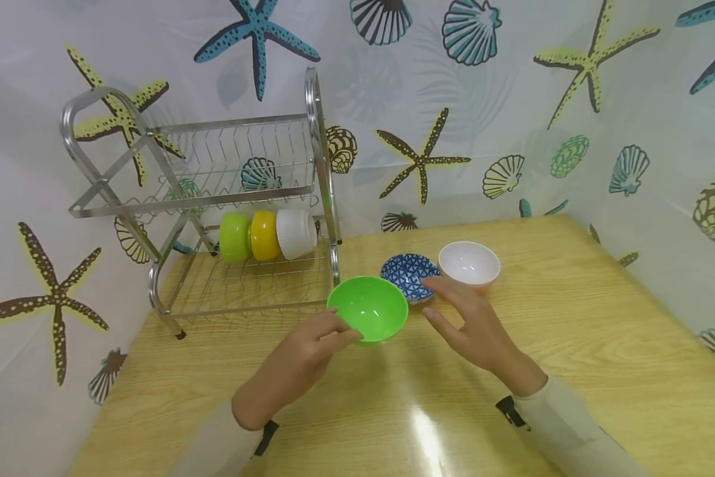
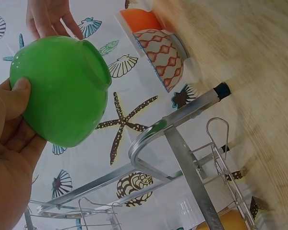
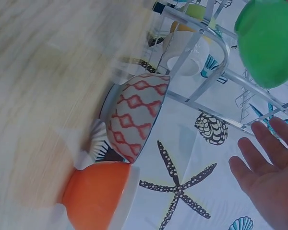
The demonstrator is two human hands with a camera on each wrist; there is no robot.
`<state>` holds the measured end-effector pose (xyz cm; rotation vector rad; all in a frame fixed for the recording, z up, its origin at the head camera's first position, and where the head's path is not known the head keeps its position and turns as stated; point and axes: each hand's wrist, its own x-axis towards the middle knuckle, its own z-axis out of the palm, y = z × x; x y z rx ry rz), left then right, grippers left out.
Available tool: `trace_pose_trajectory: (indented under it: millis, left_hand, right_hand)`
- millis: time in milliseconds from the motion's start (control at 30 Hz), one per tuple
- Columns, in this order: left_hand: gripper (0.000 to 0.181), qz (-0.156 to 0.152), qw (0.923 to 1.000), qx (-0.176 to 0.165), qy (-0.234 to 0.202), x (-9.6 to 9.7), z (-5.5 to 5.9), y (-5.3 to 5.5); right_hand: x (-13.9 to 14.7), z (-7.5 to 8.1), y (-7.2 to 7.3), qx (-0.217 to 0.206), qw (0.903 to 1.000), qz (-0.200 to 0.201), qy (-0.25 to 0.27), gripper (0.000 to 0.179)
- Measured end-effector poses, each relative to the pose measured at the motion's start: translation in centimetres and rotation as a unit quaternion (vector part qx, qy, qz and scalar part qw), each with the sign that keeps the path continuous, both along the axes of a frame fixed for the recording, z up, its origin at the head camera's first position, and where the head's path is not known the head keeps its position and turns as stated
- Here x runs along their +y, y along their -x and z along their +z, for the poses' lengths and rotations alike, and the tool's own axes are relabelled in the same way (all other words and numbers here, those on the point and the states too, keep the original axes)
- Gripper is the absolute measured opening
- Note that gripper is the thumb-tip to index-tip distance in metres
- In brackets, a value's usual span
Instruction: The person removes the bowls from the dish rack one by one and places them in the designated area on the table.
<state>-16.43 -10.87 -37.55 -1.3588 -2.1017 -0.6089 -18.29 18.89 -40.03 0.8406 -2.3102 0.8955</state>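
Observation:
A bright green bowl is held above the table by my left hand, which pinches its rim at the near left side. In the left wrist view the thumb lies against the outside of the green bowl. My right hand hovers to the right of it, fingers spread and holding nothing. Behind the hands stand a bowl with a blue patterned inside and, to its right, a bowl white inside. The right wrist view shows red diamonds on the outside of the patterned bowl and orange on the other bowl.
A two-tier metal dish rack stands at the back left. Its lower tier holds a lime green bowl, a yellow bowl and a white bowl on their sides. A sheet printed with starfish and shells hangs behind the wooden table.

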Motion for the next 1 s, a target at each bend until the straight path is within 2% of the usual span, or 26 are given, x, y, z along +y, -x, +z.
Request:
trace_pose_trajectory:
  millis: [167,400,500,733,1000]
  left_hand:
    - [0.032,-0.006,0.9999,0.008,0.004,0.4,-0.3,0.1]
    - [0.03,-0.003,0.9992,0.035,0.022,1.3,-0.6,0.1]
    - [0.03,-0.001,0.999,0.034,0.028,1.6,-0.7,0.1]
    - [0.032,-0.009,0.9985,0.046,0.027,2.1,-0.9,0.3]
    - [0.035,-0.002,0.9987,0.042,0.03,2.7,-0.7,0.3]
  right_hand:
    - [-0.5,0.3,-0.5,0.014,0.9996,0.026,0.003,0.049]
    - [-1.2,0.3,-1.2,-0.004,0.9973,0.073,0.0,0.052]
    - [-1.4,0.3,-1.5,-0.004,0.9961,0.089,-0.001,0.052]
    - [-1.9,0.3,-1.7,0.024,0.9911,0.131,0.003,0.054]
    - [-2.0,0.3,-2.0,0.025,0.9906,0.135,-0.004,0.05]
